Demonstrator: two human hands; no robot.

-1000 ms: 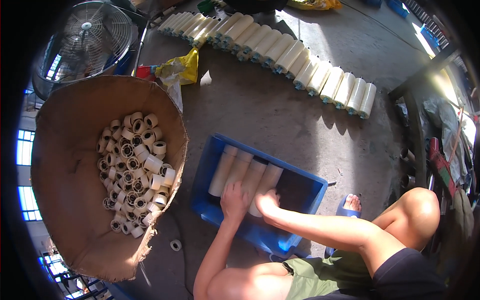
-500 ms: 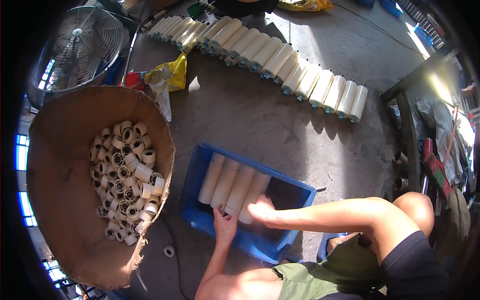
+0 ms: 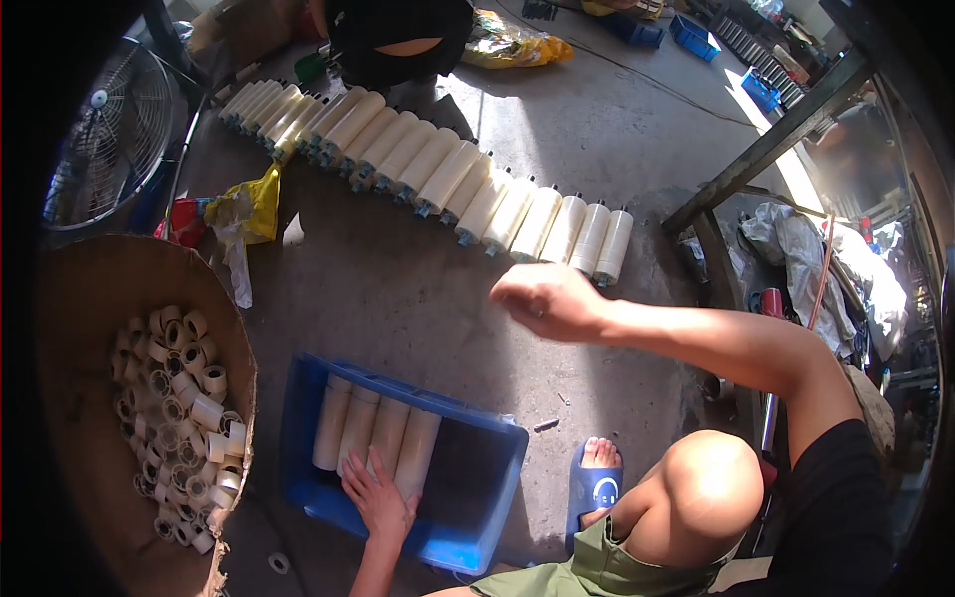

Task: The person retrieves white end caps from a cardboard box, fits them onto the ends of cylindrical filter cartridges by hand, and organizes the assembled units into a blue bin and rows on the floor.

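Note:
Several cream tubes (image 3: 335, 423) lie side by side in a blue plastic crate (image 3: 468, 398) on the floor before me. Fingers spread, my left hand (image 3: 376, 500) rests on the near ends of those tubes without gripping one. My right hand (image 3: 549, 301) is raised over the floor beyond the crate, its fingers curled in and slightly blurred, with nothing visible in them. Just past it ends a long slanting row of cream rollers (image 3: 537, 224), with dark pins at their far ends and blue-green bits at the near ends.
A cardboard box (image 3: 75, 328) of short cream rings (image 3: 184, 398) stands at the left, a fan (image 3: 99, 129) behind it. A yellow bag (image 3: 261, 204) lies beyond. A person in black (image 3: 398, 45) is at the far end. A metal frame (image 3: 771, 129) stands at the right.
My right hand has left the tubes in the crate and swung up and away toward the roller row. My left hand has opened out over the tubes. The whole view has shifted.

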